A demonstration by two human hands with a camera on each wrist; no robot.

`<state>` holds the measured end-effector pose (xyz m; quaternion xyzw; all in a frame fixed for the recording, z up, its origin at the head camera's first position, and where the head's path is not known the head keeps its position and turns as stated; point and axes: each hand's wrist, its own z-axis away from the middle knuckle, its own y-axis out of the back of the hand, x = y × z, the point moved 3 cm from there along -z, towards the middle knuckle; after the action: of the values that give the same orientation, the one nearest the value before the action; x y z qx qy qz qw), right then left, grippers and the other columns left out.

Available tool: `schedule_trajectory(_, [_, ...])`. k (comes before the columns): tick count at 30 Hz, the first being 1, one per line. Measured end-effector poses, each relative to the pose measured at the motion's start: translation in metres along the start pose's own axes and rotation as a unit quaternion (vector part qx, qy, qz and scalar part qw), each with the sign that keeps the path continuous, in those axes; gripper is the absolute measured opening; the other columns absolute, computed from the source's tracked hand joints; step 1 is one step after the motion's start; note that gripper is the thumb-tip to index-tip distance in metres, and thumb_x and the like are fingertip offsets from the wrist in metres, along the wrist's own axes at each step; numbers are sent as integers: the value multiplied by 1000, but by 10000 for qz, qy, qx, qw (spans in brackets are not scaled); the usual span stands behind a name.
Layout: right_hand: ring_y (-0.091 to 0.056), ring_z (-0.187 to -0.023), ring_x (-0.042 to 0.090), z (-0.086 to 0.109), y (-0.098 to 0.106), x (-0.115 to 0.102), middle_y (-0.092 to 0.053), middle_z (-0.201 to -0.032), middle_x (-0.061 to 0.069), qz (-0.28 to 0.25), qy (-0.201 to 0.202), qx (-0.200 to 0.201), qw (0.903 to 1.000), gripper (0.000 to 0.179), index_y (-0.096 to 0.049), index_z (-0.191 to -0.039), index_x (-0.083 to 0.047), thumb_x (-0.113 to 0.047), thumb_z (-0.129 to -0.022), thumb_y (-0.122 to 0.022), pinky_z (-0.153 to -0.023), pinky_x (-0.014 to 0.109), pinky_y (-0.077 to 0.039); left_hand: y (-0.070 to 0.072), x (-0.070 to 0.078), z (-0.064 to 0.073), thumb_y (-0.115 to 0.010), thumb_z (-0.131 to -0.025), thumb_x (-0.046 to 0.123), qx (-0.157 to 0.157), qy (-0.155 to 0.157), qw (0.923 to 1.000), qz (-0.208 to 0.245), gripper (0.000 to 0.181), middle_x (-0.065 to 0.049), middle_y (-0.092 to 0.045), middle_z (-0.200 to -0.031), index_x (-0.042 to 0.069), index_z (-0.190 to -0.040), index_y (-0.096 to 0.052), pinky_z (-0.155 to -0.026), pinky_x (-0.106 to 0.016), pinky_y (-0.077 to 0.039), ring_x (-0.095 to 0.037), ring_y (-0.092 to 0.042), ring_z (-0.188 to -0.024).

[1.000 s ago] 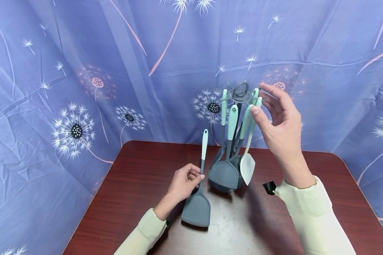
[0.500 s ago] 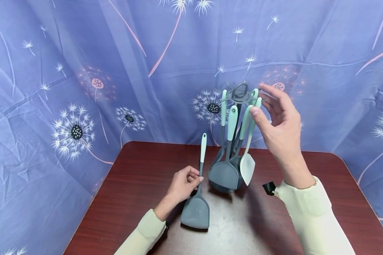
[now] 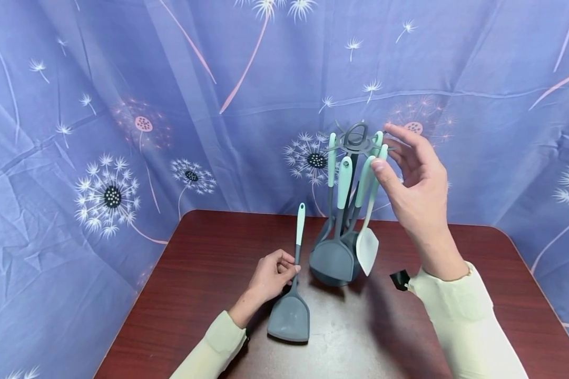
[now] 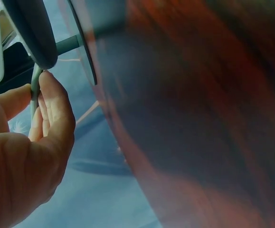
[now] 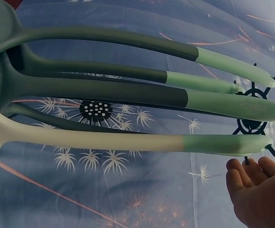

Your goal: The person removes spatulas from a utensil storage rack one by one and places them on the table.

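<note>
A grey turner [image 3: 288, 318] with a mint handle leans upright on the table, its blade at the bottom. My left hand [image 3: 270, 273] pinches its shaft between thumb and fingers, as the left wrist view also shows the hand [image 4: 37, 142] at the thin shaft [image 4: 35, 90]. To its right stands a dark carousel utensil rack [image 3: 356, 139], hung with several mint-handled utensils, among them another grey turner [image 3: 332, 259] and a pale spatula [image 3: 367, 250]. At the rack's top right, my right hand [image 3: 422, 184] touches a handle end with its thumb, fingers near the hooks.
A dark red wooden table [image 3: 208, 252] carries everything. Blue curtain with dandelion prints [image 3: 246, 147] stands close behind it and on the left. A small black piece [image 3: 400, 280] shows at the right sleeve's cuff.
My left hand has come slightly down and left with the turner; its handle end sits lower than before. The right hand and the rack keep nearly the same place.
</note>
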<state>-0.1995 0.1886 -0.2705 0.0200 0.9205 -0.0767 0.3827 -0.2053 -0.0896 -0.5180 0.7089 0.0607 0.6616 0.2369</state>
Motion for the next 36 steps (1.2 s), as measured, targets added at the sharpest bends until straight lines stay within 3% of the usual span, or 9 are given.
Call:
schedule_trajectory(17, [-60,-131,33,1,0,-2,-61,-148,18,37,150,-65,9999,53,-62,-144,1,0,-93,-77,-119,36,-41,-1,-8,0,-77,-99,16,-196,175,9996,38,18,-1,-72,-90,4,-108,-68,-64,-31,-63,-15,-72,-69])
schedule_trajectory(24, [-59,-132,28,1,0,0,-61,-147,15,-137,-65,39,9999,55,-61,-143,2,3,-91,-78,-120,35,-40,-2,-12,1,-77,-100,17,-231,217,9994,-120,17,-1,-73,-90,5,-107,-68,-64,-30,-62,-16,-72,-68])
schedule_trajectory(36, [-59,-132,28,1,-1,0,-60,-148,16,-216,-102,30,9997,56,-61,-144,2,4,-91,-77,-119,34,-40,-2,-16,0,-78,-99,17,-211,318,9991,-195,15,-1,-73,-90,7,-105,-68,-63,-31,-62,-15,-72,-64])
